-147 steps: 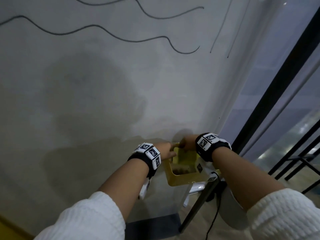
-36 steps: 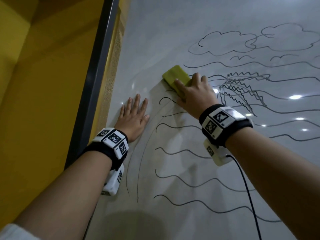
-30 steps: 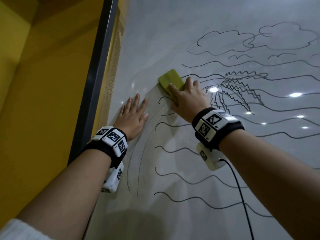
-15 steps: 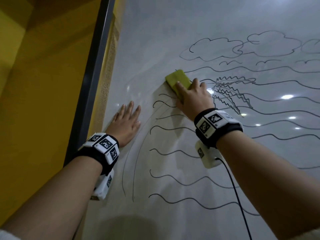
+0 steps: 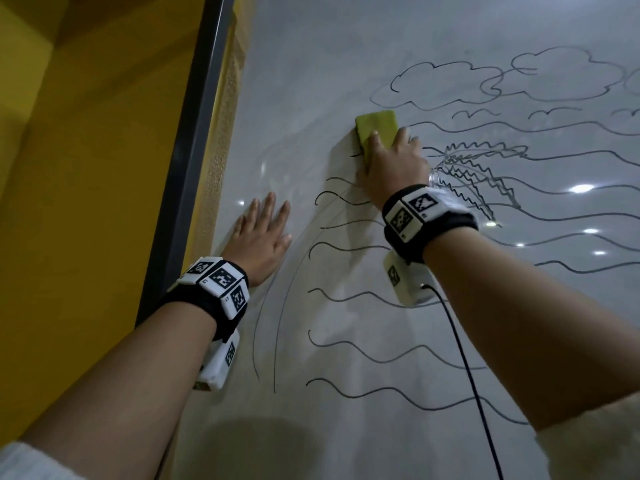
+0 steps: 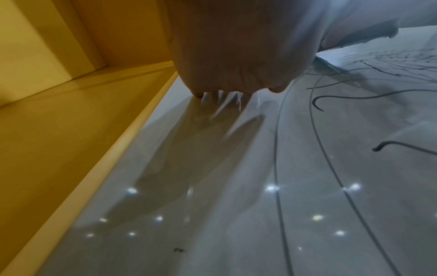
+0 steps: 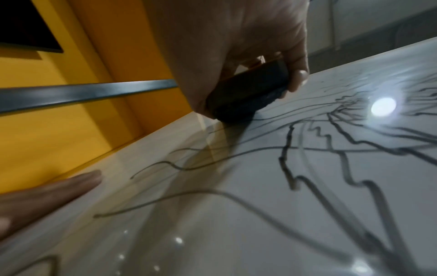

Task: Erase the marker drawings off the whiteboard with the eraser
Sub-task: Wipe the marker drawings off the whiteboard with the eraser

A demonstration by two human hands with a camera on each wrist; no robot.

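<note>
Upward went the eraser point(image 5: 376, 128); left hand point(image 5: 260, 237) flat beside wavy lines point(image 5: 381, 355).

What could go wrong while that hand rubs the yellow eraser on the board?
1. The right hand holds the eraser partly by its edge, so it might slip out mid-swipe.
2. The left hand lies flat on the whiteboard right beside two long curved lines; sliding it could smear ink onto the skin.
3. The cable hanging from the right wrist may drag over the wavy lines and smudge them.
</note>
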